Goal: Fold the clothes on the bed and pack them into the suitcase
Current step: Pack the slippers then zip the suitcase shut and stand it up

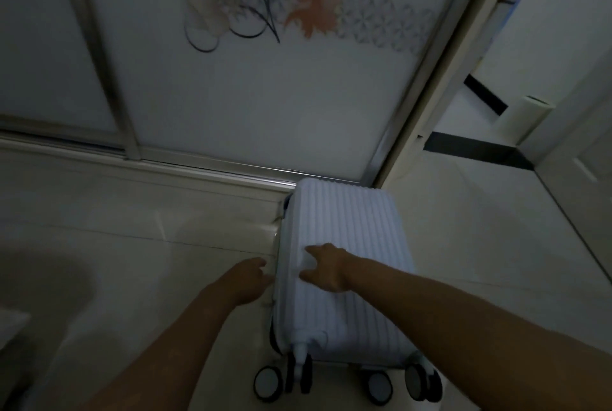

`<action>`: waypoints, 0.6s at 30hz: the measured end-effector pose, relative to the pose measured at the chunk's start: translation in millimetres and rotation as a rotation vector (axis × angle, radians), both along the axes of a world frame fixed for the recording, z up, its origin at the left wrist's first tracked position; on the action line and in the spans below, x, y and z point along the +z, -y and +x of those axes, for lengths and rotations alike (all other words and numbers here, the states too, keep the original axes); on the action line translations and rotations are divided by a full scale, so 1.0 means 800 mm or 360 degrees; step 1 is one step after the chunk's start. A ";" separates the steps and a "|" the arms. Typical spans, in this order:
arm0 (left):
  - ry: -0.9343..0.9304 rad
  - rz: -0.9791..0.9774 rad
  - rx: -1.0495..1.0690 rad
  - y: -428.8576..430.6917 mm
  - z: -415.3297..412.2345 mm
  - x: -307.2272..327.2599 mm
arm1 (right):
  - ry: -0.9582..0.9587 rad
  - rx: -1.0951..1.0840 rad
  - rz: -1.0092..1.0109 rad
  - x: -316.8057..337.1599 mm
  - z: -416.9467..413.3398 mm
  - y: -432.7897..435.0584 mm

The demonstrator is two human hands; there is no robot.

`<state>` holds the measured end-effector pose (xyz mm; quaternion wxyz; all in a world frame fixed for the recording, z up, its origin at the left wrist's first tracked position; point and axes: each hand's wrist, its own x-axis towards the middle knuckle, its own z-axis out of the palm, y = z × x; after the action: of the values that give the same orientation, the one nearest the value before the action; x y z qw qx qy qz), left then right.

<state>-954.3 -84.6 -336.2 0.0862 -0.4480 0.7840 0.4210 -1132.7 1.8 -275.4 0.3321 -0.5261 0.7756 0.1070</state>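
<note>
The suitcase [347, 238] lay shut and flat on the floor [132, 212] in the lower centre of the frame, wheels toward the bottom edge. No clothes or bed showed, so this was probably the opening step, before any packing. The right hand [326, 270] rested on the ribbed lid, its fingers [311, 250] straight and apart. The left hand [246, 279] met the case's left side seam; whether it pinched anything could not be told. The next move likely called for finding the zip pull.
</note>
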 end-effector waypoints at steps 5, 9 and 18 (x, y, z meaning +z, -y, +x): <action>-0.0030 0.0025 -0.0025 0.003 0.008 -0.025 | -0.0310 0.0159 -0.0035 -0.081 0.036 -0.022; -0.0073 0.0088 -0.0095 -0.006 0.000 -0.067 | -0.0435 0.0147 -0.0404 -0.130 0.050 -0.039; 0.0144 -0.0147 -0.0337 -0.012 -0.002 -0.159 | -0.0232 0.0516 -0.0373 -0.117 0.029 -0.046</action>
<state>-956.0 -74.6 -463.1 0.1448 -0.3846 0.8408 0.3524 -1109.8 38.8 -368.8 0.1901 -0.6699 0.7098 0.1061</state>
